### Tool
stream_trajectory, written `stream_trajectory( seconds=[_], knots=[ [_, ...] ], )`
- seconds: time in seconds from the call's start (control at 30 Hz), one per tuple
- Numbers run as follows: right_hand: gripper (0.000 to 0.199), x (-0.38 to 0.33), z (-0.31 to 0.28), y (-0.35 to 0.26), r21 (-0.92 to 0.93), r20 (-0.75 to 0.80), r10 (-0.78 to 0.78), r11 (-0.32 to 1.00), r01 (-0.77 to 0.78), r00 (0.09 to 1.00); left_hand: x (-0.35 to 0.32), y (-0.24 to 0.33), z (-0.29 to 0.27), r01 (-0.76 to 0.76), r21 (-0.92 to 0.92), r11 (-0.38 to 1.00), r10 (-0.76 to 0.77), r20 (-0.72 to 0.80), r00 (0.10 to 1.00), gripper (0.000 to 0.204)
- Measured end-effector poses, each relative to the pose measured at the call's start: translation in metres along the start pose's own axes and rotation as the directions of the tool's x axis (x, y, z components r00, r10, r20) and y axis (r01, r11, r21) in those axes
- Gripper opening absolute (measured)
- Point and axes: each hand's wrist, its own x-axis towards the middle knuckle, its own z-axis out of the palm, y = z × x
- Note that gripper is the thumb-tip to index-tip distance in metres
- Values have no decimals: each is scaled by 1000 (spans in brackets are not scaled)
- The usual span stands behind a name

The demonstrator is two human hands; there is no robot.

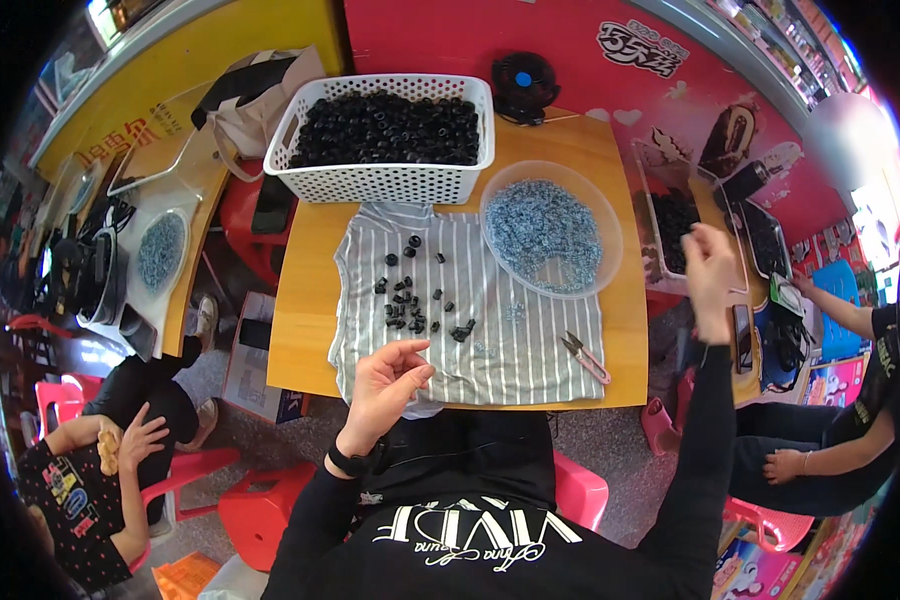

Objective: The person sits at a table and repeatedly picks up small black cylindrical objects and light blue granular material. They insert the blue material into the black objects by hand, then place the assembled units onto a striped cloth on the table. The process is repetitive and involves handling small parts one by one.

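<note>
My left hand (384,392) is over the near edge of a grey striped cloth (550,345), index finger and thumb apart, with nothing visible between them. My right hand (708,280) is raised beyond the table's right edge, its fingers curled together; whatever they may hold is too small to make out. Several small black plastic parts (400,310) lie loose on the cloth, left of its middle. Beside them are a few small bluish pieces (515,312). A round clear tub (613,245) holds many such bluish pieces. Thread snips (585,358) lie at the cloth's right side.
A white perforated basket (380,185) full of black parts stands at the far side, with a black fan (525,85) to its right. Side tables carry another tub (162,250) and clear bins (670,205). Other people sit left and right; red stools (265,510) stand around.
</note>
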Motion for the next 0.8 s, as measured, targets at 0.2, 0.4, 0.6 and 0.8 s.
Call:
stream_trajectory(
  seconds=[0.2,0.4,0.6,0.8],
  knots=[
    [16,-101,62,-159,384,462,-528,843,376,712,2,0,8,19,10,1000,-19,29,999,33],
    [14,-120,111,-184,316,639,-500,863,394,584,-7,-1,5,-54,15,998,53,63,997,31],
    [10,-119,119,-179,254,717,-418,902,349,558,-9,-12,0,-49,23,999,47,77,996,30],
    [12,-126,83,-178,183,688,-350,932,315,636,-8,-9,-4,-76,35,997,73,71,995,28]
  ],
)
